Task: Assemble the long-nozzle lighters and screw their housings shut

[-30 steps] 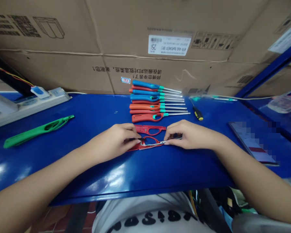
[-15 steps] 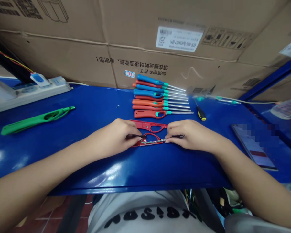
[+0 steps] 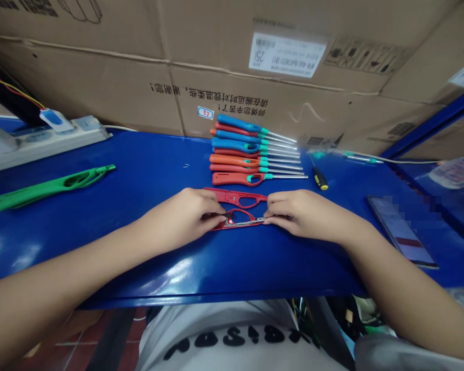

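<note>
An opened red gas lighter lies on the blue table as two shell halves. The far half [image 3: 232, 197] is bare inside in its visible part. In the near half [image 3: 242, 224], a thin pale wire runs past the trigger opening to a small metal tip [image 3: 259, 220]. My left hand [image 3: 191, 212] is closed over the handle end of the near half, a small dark piece [image 3: 229, 215] showing at its fingertips. My right hand [image 3: 299, 212] pinches the metal tip at the other end. The hands hide parts of both halves.
Several assembled blue, red and orange lighters [image 3: 237, 161] lie in a row behind. A screwdriver [image 3: 320, 179] and a phone [image 3: 404, 232] are at the right, a green lighter shell [image 3: 54, 188] and a power strip [image 3: 50, 139] at the left. Cardboard boxes [image 3: 216, 56] stand behind.
The view has shifted slightly. Both hands stay at the near shell half; the wire lies lower along the trigger opening, and my right fingers are more closed at the metal tip.
</note>
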Available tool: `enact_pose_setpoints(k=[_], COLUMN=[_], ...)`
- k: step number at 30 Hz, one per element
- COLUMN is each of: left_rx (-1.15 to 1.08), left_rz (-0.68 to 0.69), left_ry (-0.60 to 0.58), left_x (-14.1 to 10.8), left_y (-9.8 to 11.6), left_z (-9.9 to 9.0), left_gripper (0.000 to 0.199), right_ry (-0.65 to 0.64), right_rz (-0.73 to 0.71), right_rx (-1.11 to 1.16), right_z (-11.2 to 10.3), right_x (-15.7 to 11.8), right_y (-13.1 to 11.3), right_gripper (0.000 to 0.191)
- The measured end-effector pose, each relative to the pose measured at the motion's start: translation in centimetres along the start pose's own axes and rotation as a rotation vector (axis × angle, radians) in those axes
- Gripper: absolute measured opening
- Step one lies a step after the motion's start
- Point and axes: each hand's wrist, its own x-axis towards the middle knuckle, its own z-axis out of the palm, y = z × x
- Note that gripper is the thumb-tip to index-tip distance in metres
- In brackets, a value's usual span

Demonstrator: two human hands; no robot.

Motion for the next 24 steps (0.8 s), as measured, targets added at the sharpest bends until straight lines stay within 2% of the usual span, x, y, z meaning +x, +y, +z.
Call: enact_pose_setpoints(k=[12, 24], left_rx=[0.031, 0.019], left_rz=[0.044, 0.031], left_ry=[0.058, 0.067], left_x=[-0.1, -0.1], left_y=[-0.3, 0.1], left_z=[0.8, 1.0], left_gripper=[0.018, 0.018], right_ry=[-0.008, -0.072], right_rz=[-0.014, 0.050], right_rx=[0.052, -0.172], right_z=[-0.2, -0.1], right_x=[-0.1, -0.1], right_y=[0.5, -0.9], right_gripper=[0.020, 0.027])
